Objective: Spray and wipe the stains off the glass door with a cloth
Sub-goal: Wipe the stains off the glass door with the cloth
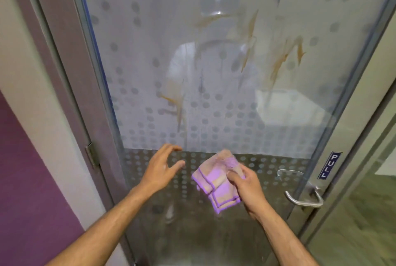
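A frosted glass door with a dot pattern fills the view. Brown streaky stains mark its upper right, and more brown stains run down left of centre. My right hand grips a folded purple-edged cloth, stained tan, a little in front of the lower glass. My left hand is held out with fingers spread and empty, just left of the cloth, near the glass. No spray bottle is in view.
A metal lever handle sits at the door's right edge below a blue PULL sign. A grey door frame with a hinge stands on the left, beside a white and purple wall.
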`<state>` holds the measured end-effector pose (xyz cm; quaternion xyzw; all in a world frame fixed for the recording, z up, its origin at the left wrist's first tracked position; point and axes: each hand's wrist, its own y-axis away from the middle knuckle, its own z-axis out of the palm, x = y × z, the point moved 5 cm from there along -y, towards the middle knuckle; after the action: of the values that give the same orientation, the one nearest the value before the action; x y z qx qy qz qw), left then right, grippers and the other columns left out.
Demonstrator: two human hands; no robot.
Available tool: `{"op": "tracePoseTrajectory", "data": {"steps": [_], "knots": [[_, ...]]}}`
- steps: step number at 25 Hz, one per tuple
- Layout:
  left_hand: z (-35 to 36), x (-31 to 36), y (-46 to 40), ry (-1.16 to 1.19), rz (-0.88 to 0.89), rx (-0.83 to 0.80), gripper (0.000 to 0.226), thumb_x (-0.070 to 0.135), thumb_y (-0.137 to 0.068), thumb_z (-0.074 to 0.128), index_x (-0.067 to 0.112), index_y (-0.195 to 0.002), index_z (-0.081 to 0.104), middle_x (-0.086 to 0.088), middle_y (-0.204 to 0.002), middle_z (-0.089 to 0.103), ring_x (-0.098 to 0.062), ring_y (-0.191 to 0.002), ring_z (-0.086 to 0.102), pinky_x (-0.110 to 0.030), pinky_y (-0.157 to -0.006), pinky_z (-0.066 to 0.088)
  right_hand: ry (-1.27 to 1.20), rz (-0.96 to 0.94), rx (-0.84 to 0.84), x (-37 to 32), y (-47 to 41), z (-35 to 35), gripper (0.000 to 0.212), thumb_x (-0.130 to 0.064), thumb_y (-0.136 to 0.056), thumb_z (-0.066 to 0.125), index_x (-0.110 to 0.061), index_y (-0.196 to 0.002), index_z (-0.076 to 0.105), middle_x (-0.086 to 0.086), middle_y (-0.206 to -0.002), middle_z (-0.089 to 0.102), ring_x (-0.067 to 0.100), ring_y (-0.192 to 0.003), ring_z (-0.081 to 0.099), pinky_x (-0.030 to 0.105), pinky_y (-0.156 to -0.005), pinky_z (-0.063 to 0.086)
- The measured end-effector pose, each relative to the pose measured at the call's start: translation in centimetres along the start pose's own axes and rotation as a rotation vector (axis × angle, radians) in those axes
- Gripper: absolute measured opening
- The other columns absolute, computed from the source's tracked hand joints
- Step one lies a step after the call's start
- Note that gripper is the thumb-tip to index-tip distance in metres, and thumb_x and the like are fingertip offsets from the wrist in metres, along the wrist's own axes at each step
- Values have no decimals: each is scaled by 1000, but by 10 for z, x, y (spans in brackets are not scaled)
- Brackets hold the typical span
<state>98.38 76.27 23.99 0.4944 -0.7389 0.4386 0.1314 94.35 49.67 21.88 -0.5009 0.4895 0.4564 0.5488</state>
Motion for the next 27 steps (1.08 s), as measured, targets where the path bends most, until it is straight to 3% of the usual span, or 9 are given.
{"op": "tracePoseTrajectory", "data": {"steps": [4, 5, 7, 10, 12, 13, 15, 23, 27], "knots": [[-43, -12, -45, -289, 188, 132, 62, 45, -93, 58, 12, -145, 50, -8, -155, 44, -29, -146, 40, -47, -117, 35, -58, -156, 446, -30, -22, -44, 7, -17, -77, 59, -17, -70, 58, -4, -64, 55, 15, -64, 47, 31, -62, 40], [-53, -13, -55, -353, 205, 171, 67, 45, -94, 56, 12, -151, 44, -10, -161, 36, -30, -152, 31, -50, -121, 27, -56, -230, 549, -37, -23, -49, 6, -15, -83, 59, -18, -78, 62, -3, -72, 61, 17, -71, 53, 30, -67, 44], [-67, -14, -73, -451, 214, 217, 79, 47, -94, 53, 12, -160, 28, -10, -171, 20, -28, -160, 11, -48, -127, 5, -91, -302, 671, -38, -32, -50, 28, -13, -96, 56, -22, -121, 65, 3, -108, 72, 21, -96, 65, 36, -84, 52], [-81, -24, -95, -616, 224, 261, 92, 54, -95, 49, 12, -166, 8, -10, -174, 0, -28, -161, -3, -47, -126, -15, -104, -317, 690, -26, -59, -37, 56, -44, -100, 54, -47, -151, 33, 11, -146, 57, 24, -112, 53, 51, -98, 47], [-89, -38, -109, -699, 252, 287, 95, 59, -95, 45, 15, -166, -2, -6, -174, -12, -26, -161, -11, -52, -124, -17, 52, -285, 713, -19, -76, -20, 70, -52, -99, 52, -43, -159, 16, 10, -166, 27, 28, -136, 36, 58, -122, 21], [-92, -45, -114, -734, 284, 301, 96, 60, -95, 44, 18, -165, -7, -3, -173, -18, -24, -160, -15, -54, -123, -16, 151, -301, 717, -20, -82, -10, 71, -41, -103, 51, -33, -161, 10, 6, -170, 11, 25, -151, 18, 47, -127, 5], [-91, -55, -119, -815, 359, 355, 97, 63, -95, 41, 21, -164, -12, 0, -171, -23, -21, -159, -19, -56, -123, -14, 326, -351, 730, -22, -89, 12, 71, -28, -103, 46, -20, -161, 6, 6, -170, -6, 17, -155, -10, 23, -123, -11], [-80, -73, -126, -916, 484, 482, 92, 68, -99, 30, 16, -165, -10, -6, -171, -23, -25, -159, -20, -56, -124, -13, 464, -300, 901, 12, -116, 137, 77, -51, -101, 32, -11, -160, 5, 22, -167, 2, 43, -153, -2, 62, -122, 5], [-80, -72, -125, -925, 511, 501, 92, 66, -100, 31, 15, -165, -8, -7, -171, -24, -26, -159, -21, -56, -124, -13, 875, -573, 686, 47, -110, 209, 65, -56, -105, 20, -31, -160, -5, 4, -168, -20, 36, -154, -19, 56, -122, -10]]}}
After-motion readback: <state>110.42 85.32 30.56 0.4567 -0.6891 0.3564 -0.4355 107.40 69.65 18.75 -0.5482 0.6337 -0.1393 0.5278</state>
